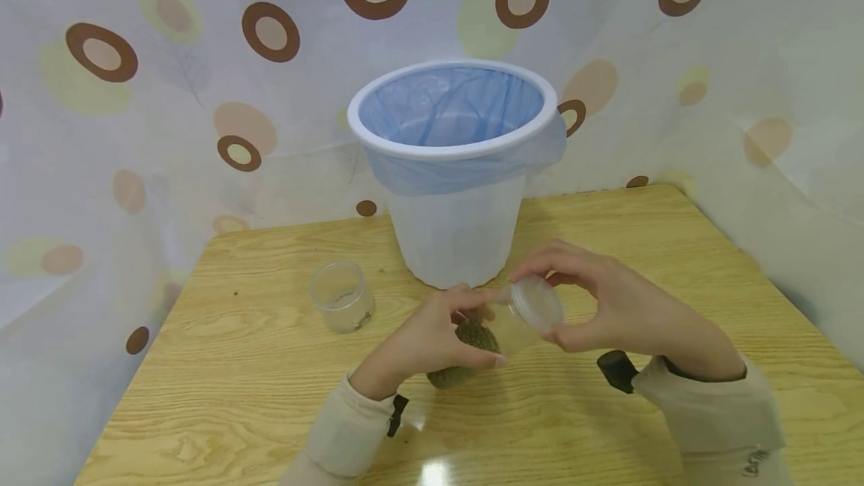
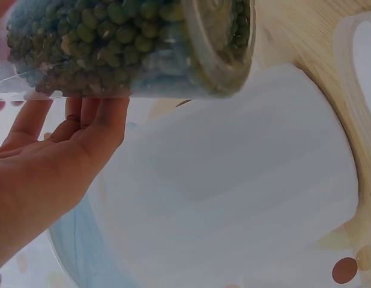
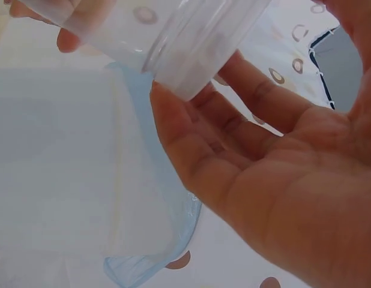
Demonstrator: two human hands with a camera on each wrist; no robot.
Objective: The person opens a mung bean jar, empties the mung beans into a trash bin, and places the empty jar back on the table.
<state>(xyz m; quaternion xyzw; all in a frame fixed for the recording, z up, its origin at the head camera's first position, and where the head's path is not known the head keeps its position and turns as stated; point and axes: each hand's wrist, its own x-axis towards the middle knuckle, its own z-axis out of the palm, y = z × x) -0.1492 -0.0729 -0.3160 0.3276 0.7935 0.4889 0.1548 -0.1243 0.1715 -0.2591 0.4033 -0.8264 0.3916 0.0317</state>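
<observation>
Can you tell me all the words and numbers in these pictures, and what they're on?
Right sleeve: small dark marks that look like lettering, too blurred to read for sure.
Jar, lid, clear cup and bin: no words or numbers that I can see.

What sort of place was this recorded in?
Probably a makeshift indoor filming corner, though I can't be sure: patterned sheeting stands behind and beside a wooden table, and a bin with a blue liner sits on the tabletop.
</observation>
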